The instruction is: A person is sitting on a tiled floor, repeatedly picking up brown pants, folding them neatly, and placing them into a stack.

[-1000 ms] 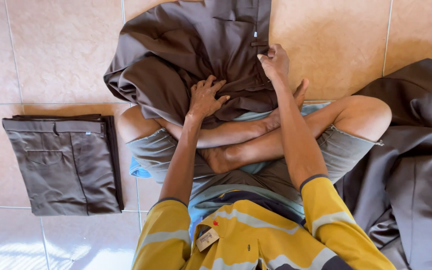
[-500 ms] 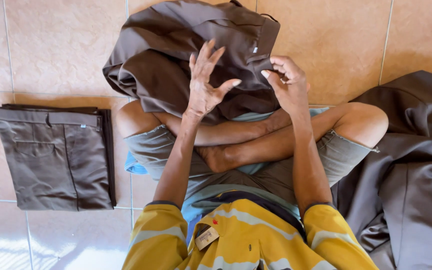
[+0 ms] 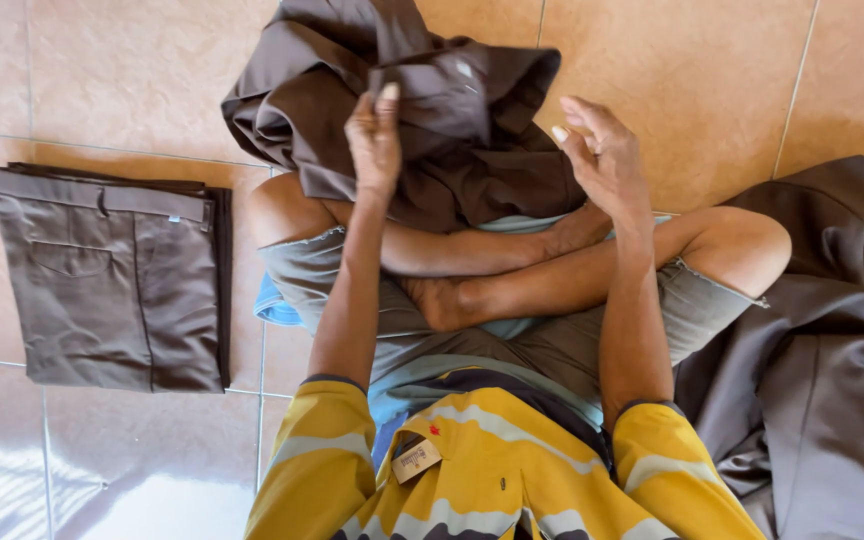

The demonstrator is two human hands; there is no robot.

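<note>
Fabric of the crumpled brown trousers (image 3: 432, 130) is now pinched by the left hand (image 3: 374, 140) (previously spread); the right hand (image 3: 602, 155) is lifted clear, open, empty.

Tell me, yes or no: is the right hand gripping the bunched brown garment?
No: the right hand is open and clear of the brown garment, while only the left hand pinches its fabric.

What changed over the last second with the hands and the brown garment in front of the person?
The left hand went from lying flat on the crumpled brown garment to pinching a fold and lifting it. The right hand came off the garment and now hangs open beside it, holding nothing. The folded trousers on the tiled floor and the dark fabric pile stayed put.
</note>
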